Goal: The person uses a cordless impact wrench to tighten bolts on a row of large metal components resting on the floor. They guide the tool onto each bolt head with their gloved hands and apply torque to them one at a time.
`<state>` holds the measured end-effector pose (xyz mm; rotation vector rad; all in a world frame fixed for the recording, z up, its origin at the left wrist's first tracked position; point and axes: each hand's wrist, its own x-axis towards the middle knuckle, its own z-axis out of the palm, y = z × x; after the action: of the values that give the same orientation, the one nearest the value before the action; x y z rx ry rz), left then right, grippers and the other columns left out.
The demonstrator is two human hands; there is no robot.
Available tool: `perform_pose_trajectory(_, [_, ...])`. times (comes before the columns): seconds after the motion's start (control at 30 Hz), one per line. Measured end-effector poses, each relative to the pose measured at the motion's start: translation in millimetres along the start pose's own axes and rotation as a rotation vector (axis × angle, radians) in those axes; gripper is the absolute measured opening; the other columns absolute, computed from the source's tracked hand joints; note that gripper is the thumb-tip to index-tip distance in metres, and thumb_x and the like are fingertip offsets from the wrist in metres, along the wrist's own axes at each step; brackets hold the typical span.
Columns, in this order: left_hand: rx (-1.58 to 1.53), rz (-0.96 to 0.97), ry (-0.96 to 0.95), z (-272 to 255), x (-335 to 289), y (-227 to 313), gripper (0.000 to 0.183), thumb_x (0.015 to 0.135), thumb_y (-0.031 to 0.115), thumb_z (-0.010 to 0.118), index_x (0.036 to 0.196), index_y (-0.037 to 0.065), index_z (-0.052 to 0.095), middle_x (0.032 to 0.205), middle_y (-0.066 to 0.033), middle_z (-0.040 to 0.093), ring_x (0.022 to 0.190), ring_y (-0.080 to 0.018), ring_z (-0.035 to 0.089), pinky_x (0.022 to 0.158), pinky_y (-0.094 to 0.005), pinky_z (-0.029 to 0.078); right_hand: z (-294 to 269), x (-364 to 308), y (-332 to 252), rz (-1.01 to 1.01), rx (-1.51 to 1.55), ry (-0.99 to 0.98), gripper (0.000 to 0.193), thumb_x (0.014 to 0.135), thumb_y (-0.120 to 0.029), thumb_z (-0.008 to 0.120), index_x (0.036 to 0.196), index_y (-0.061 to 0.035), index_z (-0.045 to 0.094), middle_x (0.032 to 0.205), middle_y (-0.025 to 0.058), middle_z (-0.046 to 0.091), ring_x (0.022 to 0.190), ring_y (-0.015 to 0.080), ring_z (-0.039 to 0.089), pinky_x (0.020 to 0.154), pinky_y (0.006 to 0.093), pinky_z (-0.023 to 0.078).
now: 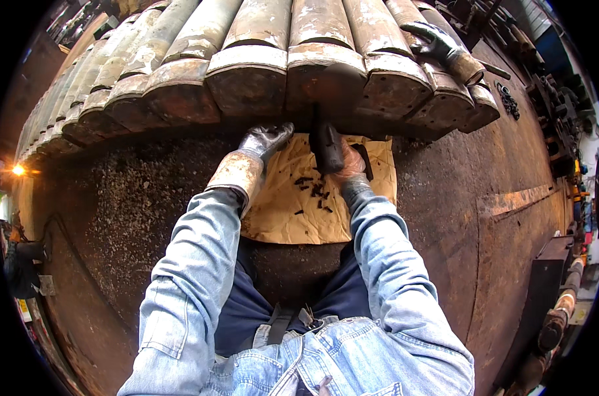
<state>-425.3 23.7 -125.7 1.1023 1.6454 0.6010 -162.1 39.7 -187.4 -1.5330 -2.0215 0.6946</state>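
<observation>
My left hand [266, 140] wears a dark grey glove with a stained pale cuff. Its fingers are curled closed just below the rounded block ends of a row of worn metal rollers [256, 26]; whatever they hold is hidden. Ungloved, my right hand [352, 162] is wrapped round a black power driver [328, 150], whose far end reaches toward the shadow under the blocks. Between my forearms lies a creased sheet of brown paper [273, 211], with several small dark bolts [318, 191] scattered on it.
A loose glove [438, 47] rests on top of the rollers at the right. Grit [141, 191] litters the rusty metal surface on the left. A dark chain [508, 100] lies at far right. Metal parts and a dark box [533, 310] line the right side.
</observation>
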Motion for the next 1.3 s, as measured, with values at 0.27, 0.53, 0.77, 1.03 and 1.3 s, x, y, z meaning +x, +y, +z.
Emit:
perform_pose_trajectory(0.27, [-0.447,-0.029,0.106,23,10,3,0.080,0.088,0.063,0.070,0.138,0.000,0.060,0.132,-0.0140,0.067,0.120,-0.0273,0.065,0.104,-0.0378,0.050,-14,-19,-8,0.024,-0.041,-0.055,0.051,0.089,-0.035,0.071,0.135,-0.0161,0.059,0.102,0.0165,0.074,0.097,0.0355,0.071,0.085,0.0424,0.055])
perform_pose_trajectory(0.53, [-0.634,-0.152,0.035,44,59,-8,0.071,0.086,0.053,0.079,0.135,0.004,0.062,0.121,-0.0118,0.072,0.108,-0.0245,0.068,0.091,-0.0408,0.054,3,-6,14,-0.055,0.187,0.124,0.043,0.097,-0.037,0.062,0.127,-0.0060,0.064,0.108,0.0181,0.073,0.098,0.0335,0.069,0.087,0.0396,0.053])
perform_pose_trajectory(0.77, [-0.674,-0.120,0.024,46,63,-20,0.067,0.087,0.052,0.078,0.135,0.008,0.062,0.116,-0.0084,0.073,0.110,-0.0253,0.067,0.091,-0.0420,0.053,-3,-19,22,-0.003,0.388,0.020,0.047,0.089,-0.035,0.071,0.130,-0.0127,0.063,0.106,0.0171,0.073,0.096,0.0346,0.070,0.084,0.0403,0.055])
perform_pose_trajectory(1.03, [-0.660,-0.105,0.010,34,41,-13,0.065,0.089,0.051,0.076,0.135,0.008,0.061,0.119,-0.0094,0.072,0.111,-0.0258,0.066,0.093,-0.0432,0.052,-17,-23,-22,0.058,0.102,-0.103,0.051,0.089,-0.040,0.069,0.134,-0.0148,0.060,0.109,0.0188,0.073,0.102,0.0400,0.069,0.090,0.0462,0.054])
perform_pose_trajectory(1.3, [-0.660,-0.097,-0.004,30,36,-12,0.063,0.091,0.050,0.073,0.135,0.008,0.061,0.122,-0.0103,0.071,0.113,-0.0264,0.065,0.095,-0.0444,0.052,-5,-15,-12,0.102,0.161,-0.084,0.056,0.085,-0.036,0.074,0.134,-0.0121,0.060,0.116,0.0212,0.070,0.109,0.0383,0.067,0.092,0.0436,0.053])
